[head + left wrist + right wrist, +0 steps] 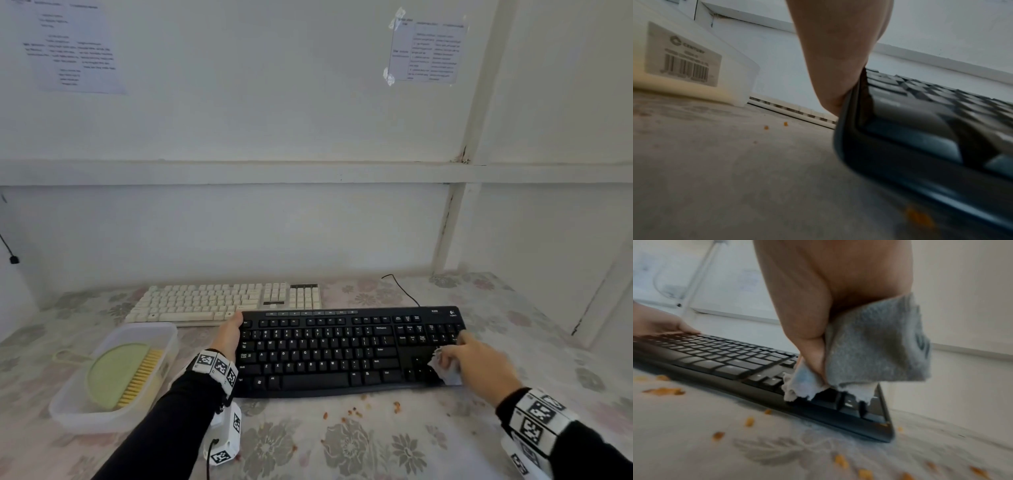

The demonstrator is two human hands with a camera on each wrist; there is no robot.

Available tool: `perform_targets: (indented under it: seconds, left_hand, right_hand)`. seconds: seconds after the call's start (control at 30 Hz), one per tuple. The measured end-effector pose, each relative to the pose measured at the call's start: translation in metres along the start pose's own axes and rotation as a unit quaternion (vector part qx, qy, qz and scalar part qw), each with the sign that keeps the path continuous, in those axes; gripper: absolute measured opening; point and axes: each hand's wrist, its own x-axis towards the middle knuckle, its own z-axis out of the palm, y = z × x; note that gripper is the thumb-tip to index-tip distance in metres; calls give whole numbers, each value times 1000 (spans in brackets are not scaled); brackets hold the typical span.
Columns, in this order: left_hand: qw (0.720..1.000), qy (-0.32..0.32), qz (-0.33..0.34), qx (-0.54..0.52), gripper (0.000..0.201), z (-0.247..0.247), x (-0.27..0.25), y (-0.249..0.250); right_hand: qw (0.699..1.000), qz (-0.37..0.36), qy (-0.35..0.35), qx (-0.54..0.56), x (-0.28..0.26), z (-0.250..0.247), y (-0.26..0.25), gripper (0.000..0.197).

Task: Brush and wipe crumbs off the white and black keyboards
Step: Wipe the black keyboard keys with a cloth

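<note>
The black keyboard [342, 349] lies across the middle of the flowered tablecloth, with the white keyboard [222, 303] right behind it at the left. My left hand [231, 330] grips the black keyboard's left end, thumb on the outer keys. My right hand [462, 354] pinches a grey cloth [445, 371] and presses it onto the keys at the right end. In the right wrist view the cloth [875, 345] hangs from the fingers [813, 356] over the black keyboard [725, 356] near the arrow keys. Orange crumbs [356, 411] lie on the tablecloth in front.
A clear plastic tub [68, 411] at the left holds a green brush [120, 373] with yellow bristles. A black cable [404, 291] runs from behind the black keyboard toward the wall. The white wall stands close behind the keyboards. More crumbs [840, 460] are scattered near the table's front.
</note>
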Motion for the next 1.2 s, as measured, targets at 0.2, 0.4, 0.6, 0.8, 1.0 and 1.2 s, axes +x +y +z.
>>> perform_targets:
  seconds: [0.2,0.4,0.6,0.8,1.0,1.2]
  left_hand:
    - [1000,12,17,22,61,-7,4,1]
    - [999,6,-6,48,57,-8,-3,1]
    - [999,3,1,42,57,-12,9,1]
    - [997,9,32,66,40,-11,1,4]
    - [972,-61,85,210,10,-15,-15,9]
    - [883,-159,126,423,75,-41,-7,11]
  right_hand:
    - [996,83,-17,11,6,-4,30,32]
    - [986,135,7,93,10,-10,27,33]
    - [994,57,-20,96,5,-13,10,37]
    - [987,104,-62,110,2,-17,18,28]
    - [990,54,-61,119,8,-33,-18,19]
    - [964,-95,-86,232,18,-40,-118,24]
